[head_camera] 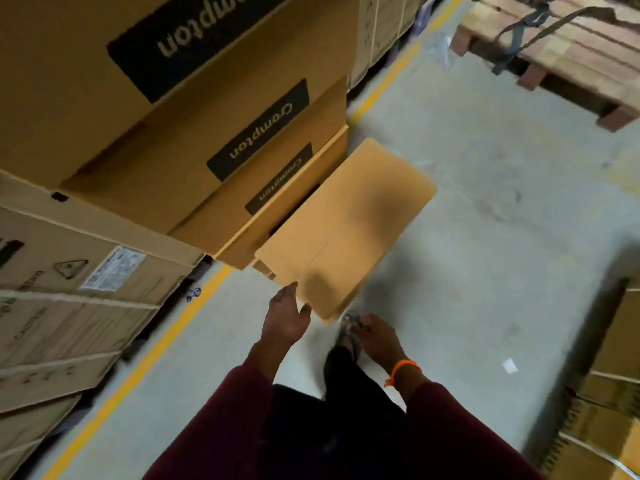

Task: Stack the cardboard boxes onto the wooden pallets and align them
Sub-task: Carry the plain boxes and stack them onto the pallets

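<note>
Evidently mid-task: several Crompton boxes [207,116] stand stacked at left, while one plain cardboard box [346,230] lies low at the stack's foot, jutting rightward out of line. The left hand [285,317], fingers spread, touches its near corner. The right hand [375,336] hangs apart, too blurred to read. Aligning this box probably remains; a wooden pallet [554,53] sits far right.

The boxes [86,98] at ten o'clock are matt brown cardboard, the pallet [571,46] at one o'clock rough wood, the floor [485,237] smooth and dull, probably concrete.
</note>
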Demonstrator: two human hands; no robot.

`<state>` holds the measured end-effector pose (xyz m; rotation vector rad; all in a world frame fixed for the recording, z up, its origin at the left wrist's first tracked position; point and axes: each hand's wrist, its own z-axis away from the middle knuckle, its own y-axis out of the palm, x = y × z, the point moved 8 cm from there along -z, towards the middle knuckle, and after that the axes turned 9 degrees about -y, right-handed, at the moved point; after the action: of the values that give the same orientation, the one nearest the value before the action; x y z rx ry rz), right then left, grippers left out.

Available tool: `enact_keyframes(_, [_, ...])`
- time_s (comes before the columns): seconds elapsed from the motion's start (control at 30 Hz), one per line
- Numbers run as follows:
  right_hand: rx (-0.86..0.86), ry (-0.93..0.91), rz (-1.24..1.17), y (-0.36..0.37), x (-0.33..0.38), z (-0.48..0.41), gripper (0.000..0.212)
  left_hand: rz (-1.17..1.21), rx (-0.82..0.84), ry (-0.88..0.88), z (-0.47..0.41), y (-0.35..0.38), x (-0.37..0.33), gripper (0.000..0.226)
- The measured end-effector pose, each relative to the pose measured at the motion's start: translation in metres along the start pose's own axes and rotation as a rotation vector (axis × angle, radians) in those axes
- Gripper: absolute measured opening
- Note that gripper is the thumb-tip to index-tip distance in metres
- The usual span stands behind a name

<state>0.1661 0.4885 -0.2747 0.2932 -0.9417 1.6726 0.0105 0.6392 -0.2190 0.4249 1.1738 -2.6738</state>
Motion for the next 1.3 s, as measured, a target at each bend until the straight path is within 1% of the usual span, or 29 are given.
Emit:
enact_keyframes(0.07, [0.016,0.057,-0.016,0.008,-0.003,-0.042,0.037,-0.020,0.002,-0.020,-0.048,-0.015,0.002,0.065])
enact_keyframes(0.13, [0.015,0.106,-0.063,0.017,-0.003,-0.073,0.035,-0.037,0.025,-0.052,-0.096,-0.024,0.008,0.065])
enact_keyframes(0.2, [-0.033,0.140,-0.127,0.021,0.000,-0.095,0.033,-0.045,0.049,-0.084,-0.142,-0.026,0.014,0.066])
enact_keyframes(0.27, [-0.104,0.224,-0.213,0.024,-0.007,-0.109,0.034,-0.074,0.064,-0.092,-0.182,-0.025,0.018,0.069])
enact_keyframes(0.33, [-0.159,0.316,-0.341,0.032,-0.017,-0.118,0.034,-0.113,0.063,-0.108,-0.219,-0.020,0.026,0.074])
enact_keyframes(0.4, [-0.190,0.378,-0.559,0.050,-0.019,-0.122,0.024,-0.128,0.074,-0.136,-0.248,-0.016,0.038,0.080])
enact_keyframes(0.43, [-0.240,0.370,-0.669,0.056,-0.017,-0.124,0.020,-0.109,0.105,-0.144,-0.260,-0.011,0.044,0.083])
enact_keyframes(0.47, [-0.298,0.357,-0.751,0.061,-0.015,-0.126,0.023,-0.078,0.142,-0.160,-0.268,-0.008,0.048,0.087])
enact_keyframes(0.57, [-0.407,0.365,-0.904,0.083,-0.023,-0.129,0.047,-0.028,0.191,-0.211,-0.288,-0.004,0.058,0.090])
enact_keyframes(0.63, [-0.451,0.383,-0.929,0.081,-0.025,-0.118,0.061,0.001,0.223,-0.216,-0.285,-0.008,0.049,0.093])
enact_keyframes(0.67, [-0.469,0.406,-0.925,0.074,-0.023,-0.107,0.065,0.021,0.243,-0.199,-0.278,-0.011,0.042,0.088])
enact_keyframes(0.7, [-0.495,0.418,-0.938,0.065,-0.020,-0.097,0.063,0.038,0.256,-0.169,-0.270,-0.013,0.034,0.079])
enact_keyframes(0.73, [-0.517,0.425,-0.963,0.056,-0.016,-0.084,0.056,0.051,0.254,-0.144,-0.262,-0.018,0.030,0.074])
enact_keyframes(0.8, [-0.586,0.430,-0.966,0.037,-0.012,-0.059,0.040,0.103,0.237,-0.082,-0.237,-0.031,0.017,0.079])
enact_keyframes(0.83, [-0.644,0.424,-0.964,0.026,-0.013,-0.046,0.033,0.145,0.248,-0.031,-0.225,-0.036,0.010,0.077])
enact_keyframes(0.9, [-0.752,0.405,-1.006,0.005,-0.008,-0.018,0.016,0.245,0.285,0.066,-0.186,-0.053,-0.017,0.060])
enact_keyframes(0.93, [-0.798,0.387,-1.046,-0.006,-0.003,-0.001,0.013,0.308,0.316,0.101,-0.166,-0.062,-0.032,0.056])
enact_keyframes(1.03, [-0.915,0.335,-1.160,-0.028,0.010,0.049,0.025,0.429,0.432,0.181,-0.112,-0.082,-0.066,0.064])
enact_keyframes(1.1, [-1.000,0.307,-1.208,-0.037,0.017,0.088,0.025,0.423,0.493,0.214,-0.075,-0.086,-0.089,0.077])
enact_keyframes(1.13, [-1.056,0.305,-1.225,-0.040,0.016,0.110,0.026,0.384,0.507,0.233,-0.055,-0.085,-0.100,0.083])
enact_keyframes(1.2, [-1.155,0.318,-1.232,-0.041,0.012,0.153,0.028,0.307,0.496,0.330,-0.018,-0.081,-0.119,0.083])
enact_keyframes(1.3, [-1.222,0.319,-1.208,-0.041,0.006,0.219,0.024,0.221,0.496,0.463,0.042,-0.068,-0.140,0.087])
